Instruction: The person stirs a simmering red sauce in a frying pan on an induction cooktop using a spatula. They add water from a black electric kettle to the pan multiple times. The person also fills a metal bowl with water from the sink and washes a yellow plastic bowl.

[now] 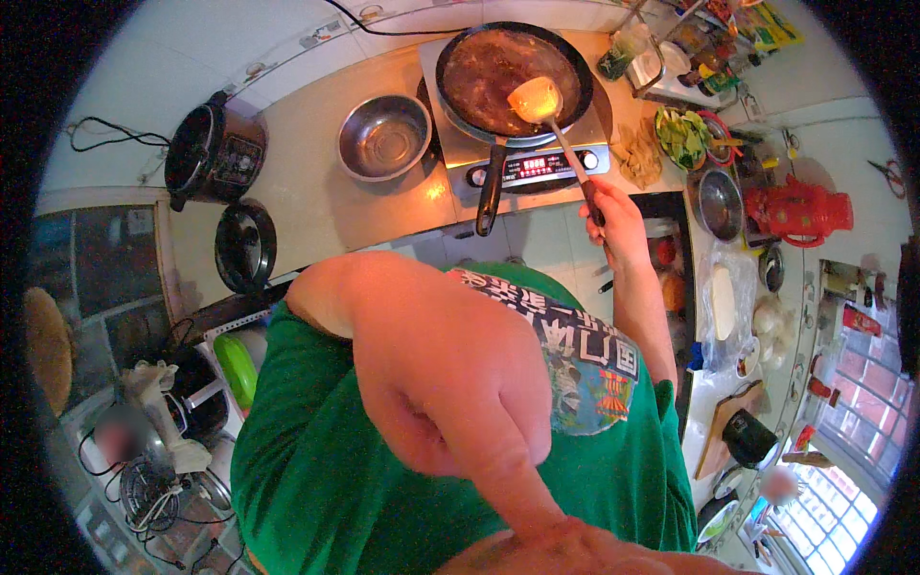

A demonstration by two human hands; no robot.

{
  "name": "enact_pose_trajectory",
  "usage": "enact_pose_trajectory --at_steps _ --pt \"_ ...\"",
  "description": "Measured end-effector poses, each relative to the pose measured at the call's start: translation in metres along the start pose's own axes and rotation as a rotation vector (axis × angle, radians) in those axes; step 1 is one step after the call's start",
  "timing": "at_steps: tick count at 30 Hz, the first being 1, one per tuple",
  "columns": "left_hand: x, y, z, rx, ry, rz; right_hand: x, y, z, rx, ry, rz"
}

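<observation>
My right hand point(614, 219) is closed around the dark handle of a metal spatula point(564, 147). The spatula's broad blade point(535, 99) rests in the right part of a black frying pan point(496, 72), over brown liquid. That pan sits on an induction cooker point(539, 169) with a lit red display; its black handle point(490, 194) points towards me. My left hand point(460, 366) is raised very close to the camera, in front of my green shirt. One of its fingers reaches down to my face, while others look curled; whether they enclose anything is hidden.
Left of the cooker stands a metal bowl point(385, 138), then an electric pressure cooker point(215, 152) and a black pan point(246, 246). To the right lie leafy greens point(681, 138), a steel bowl point(719, 205), a red thermos point(801, 208), dough point(721, 302) and a cutting board point(726, 431).
</observation>
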State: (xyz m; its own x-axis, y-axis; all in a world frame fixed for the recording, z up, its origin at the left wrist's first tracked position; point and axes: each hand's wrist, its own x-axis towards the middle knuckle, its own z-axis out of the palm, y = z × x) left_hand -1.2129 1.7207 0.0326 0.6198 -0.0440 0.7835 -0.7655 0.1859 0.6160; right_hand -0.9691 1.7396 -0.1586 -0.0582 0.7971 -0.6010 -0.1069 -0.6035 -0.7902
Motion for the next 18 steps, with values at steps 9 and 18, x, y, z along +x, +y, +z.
enact_pose_trajectory --at_steps 9,18 --pt "-0.04 0.015 0.014 0.107 0.292 -0.005 0.011 0.017 0.005 -0.586 0.201 -0.369" --pt "-0.114 0.006 0.025 0.312 0.874 -0.306 0.024 -0.005 -0.005 -0.905 0.358 -0.662"
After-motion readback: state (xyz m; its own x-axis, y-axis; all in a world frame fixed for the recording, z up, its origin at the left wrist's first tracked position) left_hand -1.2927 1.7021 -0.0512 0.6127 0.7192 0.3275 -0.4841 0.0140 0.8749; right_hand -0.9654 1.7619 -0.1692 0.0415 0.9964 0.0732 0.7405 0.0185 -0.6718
